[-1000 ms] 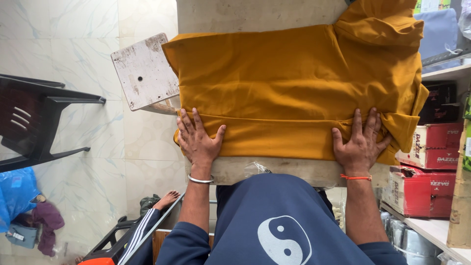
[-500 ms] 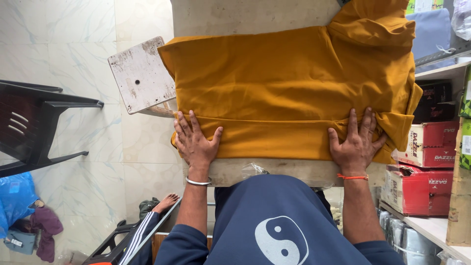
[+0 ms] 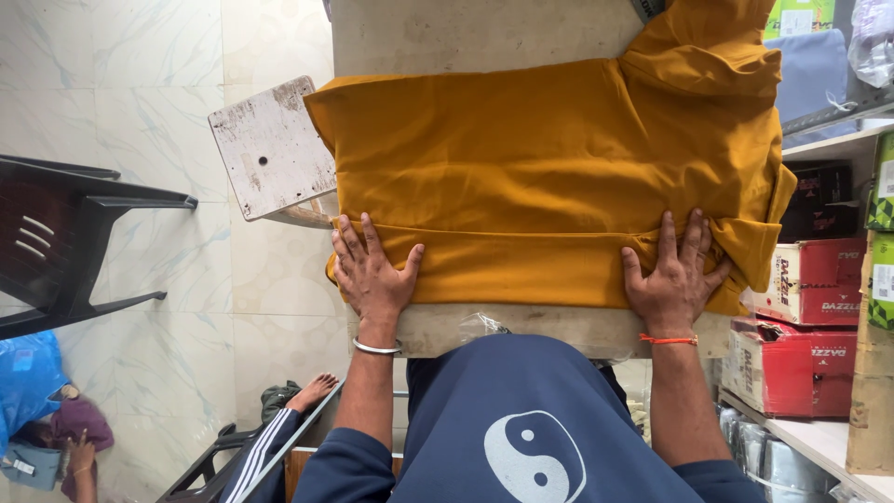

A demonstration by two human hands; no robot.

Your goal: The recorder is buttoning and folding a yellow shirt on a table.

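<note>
Both hands, left hand (image 3: 371, 270) and right hand (image 3: 672, 276), stay pressed flat with fingers spread on the near folded edge of a mustard-yellow garment (image 3: 549, 177) lying on a worn wooden table (image 3: 559, 328), barely shifted, holding the fold.

The picture is bright and even, with soft light and no hard glare. Small soft shadows lie in the folds of the yellow cloth (image 3: 549, 177) and under the bench's (image 3: 484, 37) near edge. The middle looks sharp. Near the picture's sides, the floor (image 3: 121, 74) and boxes (image 3: 801, 307) bend and stretch.
</note>
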